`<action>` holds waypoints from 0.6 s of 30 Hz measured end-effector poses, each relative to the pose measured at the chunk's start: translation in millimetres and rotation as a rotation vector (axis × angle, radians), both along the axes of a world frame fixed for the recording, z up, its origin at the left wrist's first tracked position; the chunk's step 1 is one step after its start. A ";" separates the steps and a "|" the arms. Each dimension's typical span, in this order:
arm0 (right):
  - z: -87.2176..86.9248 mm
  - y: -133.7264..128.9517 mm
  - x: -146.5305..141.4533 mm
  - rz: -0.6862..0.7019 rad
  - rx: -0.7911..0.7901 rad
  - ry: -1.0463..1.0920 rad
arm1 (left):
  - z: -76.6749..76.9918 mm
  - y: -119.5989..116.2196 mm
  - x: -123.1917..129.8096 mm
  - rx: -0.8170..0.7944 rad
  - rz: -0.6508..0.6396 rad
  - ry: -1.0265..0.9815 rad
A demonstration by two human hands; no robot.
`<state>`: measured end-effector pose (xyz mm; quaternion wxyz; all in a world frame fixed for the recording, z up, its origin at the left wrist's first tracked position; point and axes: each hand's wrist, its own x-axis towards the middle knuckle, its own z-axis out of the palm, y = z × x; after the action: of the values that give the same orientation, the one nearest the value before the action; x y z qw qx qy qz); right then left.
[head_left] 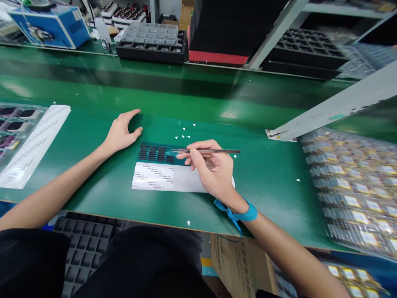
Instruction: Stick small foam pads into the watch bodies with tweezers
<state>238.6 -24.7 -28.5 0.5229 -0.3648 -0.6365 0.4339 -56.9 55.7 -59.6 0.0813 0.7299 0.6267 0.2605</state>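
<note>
My right hand (pixel 214 167) grips metal tweezers (pixel 214 151), their tips pointing left over a sheet of small black adhesive pads (pixel 152 153). The pads sit in rows on a teal backing strip. Along its near side lies a white printed liner (pixel 155 176), partly covered by my right hand. A blue wrist strap (pixel 246 212) is tied round my right wrist. My left hand (pixel 120 131) rests on the green mat beyond the sheet's left end, thumb and forefinger apart, with nothing between them. Whether the tweezer tips hold a pad is too small to tell.
Small white bits (pixel 182 135) are scattered on the green table (pixel 263 186). Stacked clear trays of parts (pixel 356 194) stand at the right, below a slanted white post (pixel 335 101). At left lie another tray (pixel 18 124) and a white strip (pixel 37 145). A blue machine (pixel 52 27) sits behind.
</note>
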 end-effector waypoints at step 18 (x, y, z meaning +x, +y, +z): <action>-47.2 27.4 17.5 0.268 0.831 -0.483 | 12.3 -49.1 58.1 0.364 -0.795 0.207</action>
<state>256.2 2.7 -75.7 0.4016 -0.1308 -0.8997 0.1103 1.2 6.6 -47.2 -0.0177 0.9387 0.2462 0.2405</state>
